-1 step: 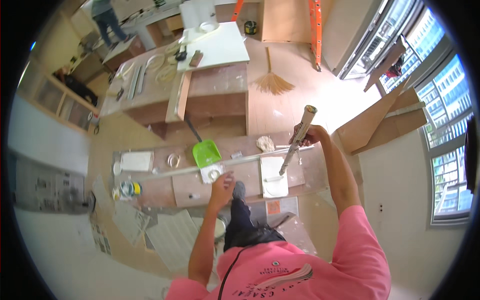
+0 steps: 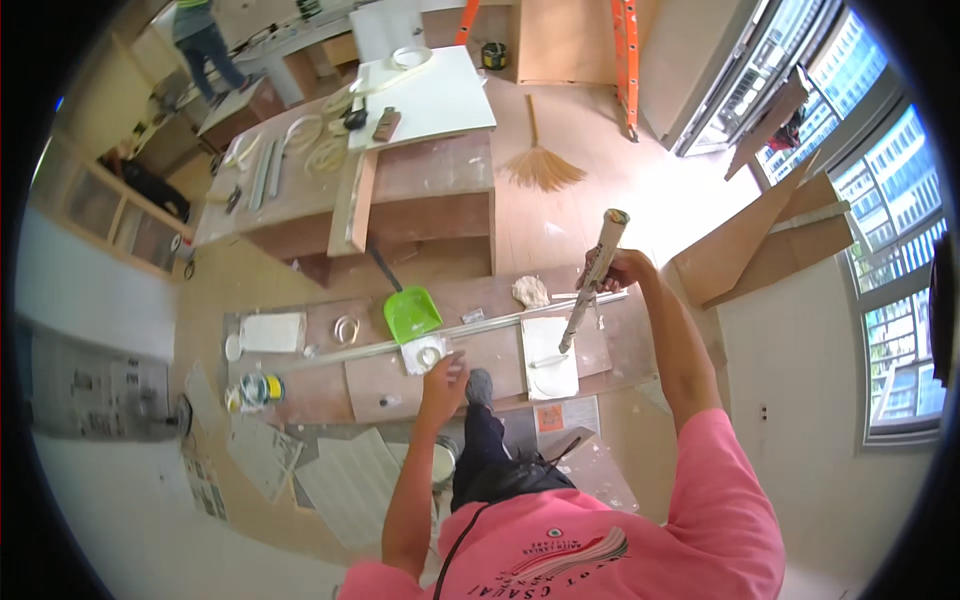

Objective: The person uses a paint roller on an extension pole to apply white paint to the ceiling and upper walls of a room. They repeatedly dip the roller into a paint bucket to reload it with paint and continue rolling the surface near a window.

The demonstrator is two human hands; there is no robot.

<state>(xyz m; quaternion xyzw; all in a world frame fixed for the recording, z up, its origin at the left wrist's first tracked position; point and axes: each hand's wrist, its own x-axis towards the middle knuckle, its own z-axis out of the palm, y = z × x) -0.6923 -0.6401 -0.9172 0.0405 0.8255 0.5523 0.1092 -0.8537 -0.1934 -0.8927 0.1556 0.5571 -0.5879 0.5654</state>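
Note:
My right hand [image 2: 630, 270] is wrapped round a long, pale, printed tube [image 2: 597, 275], perhaps a paper or card roll. The tube slants, its thick end up and its lower end above a white board [image 2: 549, 375] bearing a small pale strip. My left hand [image 2: 445, 382] holds nothing that I can see; its fingers are loosely bent and apart. Just beyond it lies a white square sheet with a small pale ring [image 2: 428, 356]. A green dustpan [image 2: 411, 313] touches that sheet's far side. A long pale strip [image 2: 360, 353] runs across the low platform [image 2: 460, 386].
At left stand paint cans [image 2: 262, 388] beside a white panel [image 2: 272, 332]. Beyond the platform is a workbench [image 2: 430, 165] with coiled edging. A straw broom [image 2: 543, 168] and an orange ladder [image 2: 627, 70] stand farther off. Another person [image 2: 205, 50] stands at the far left.
The view has shifted slightly. Both my hands keep nearly the same pose, and the tube stays in my right hand.

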